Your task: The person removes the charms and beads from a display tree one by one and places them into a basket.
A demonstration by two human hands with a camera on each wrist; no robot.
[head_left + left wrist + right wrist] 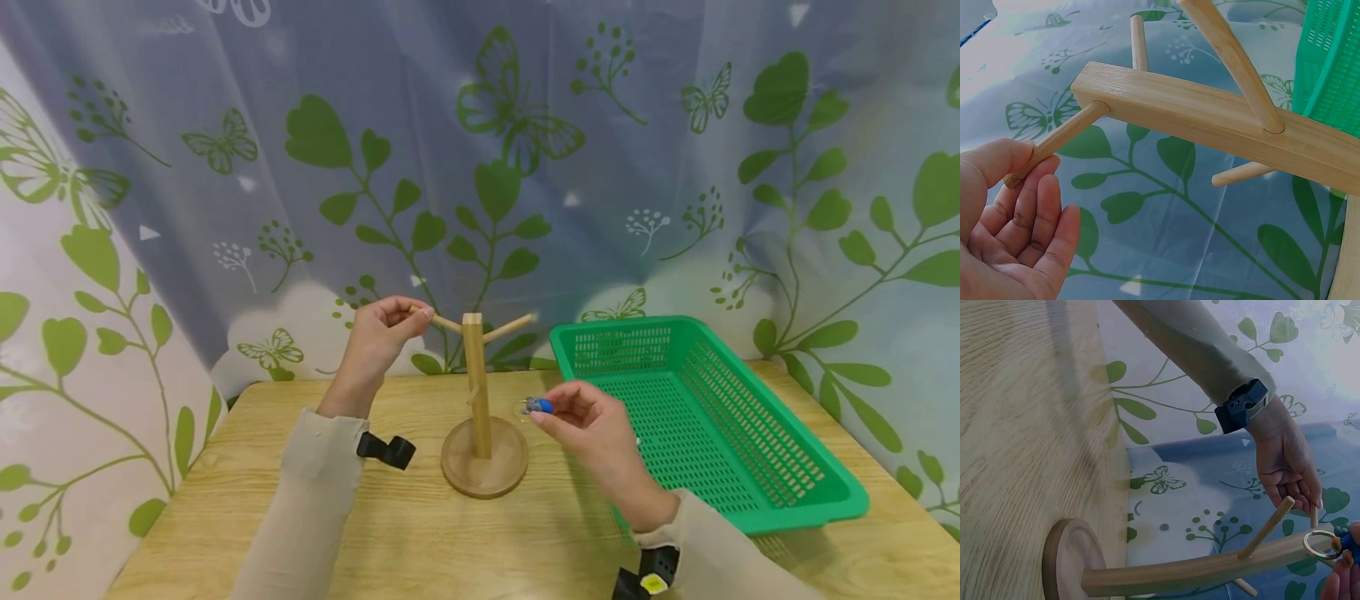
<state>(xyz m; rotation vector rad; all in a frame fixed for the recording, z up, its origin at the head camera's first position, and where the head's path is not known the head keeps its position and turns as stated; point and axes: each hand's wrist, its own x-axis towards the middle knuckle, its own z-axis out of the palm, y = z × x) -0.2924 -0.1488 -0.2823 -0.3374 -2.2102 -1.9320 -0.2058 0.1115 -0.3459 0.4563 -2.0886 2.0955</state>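
Note:
A wooden mug tree [477,392] with a round base and several pegs stands upright on the table. My left hand [377,335] pinches the tip of its upper left peg [1063,134] between thumb and forefinger; the other fingers are loosely bent. Right of the post, my right hand [592,423] pinches a small blue and grey keychain [540,406], apart from the stand. Its metal ring [1307,541] points toward the post in the right wrist view. The fingers cover part of the keychain, so its exact shape cannot be told.
A green plastic basket [817,518] with perforated walls stands at the right, beside my right hand. The wooden table [202,517] ends at a curtain [420,108] with leaves and butterflies behind the stand. Another peg [510,328] juts up to the right.

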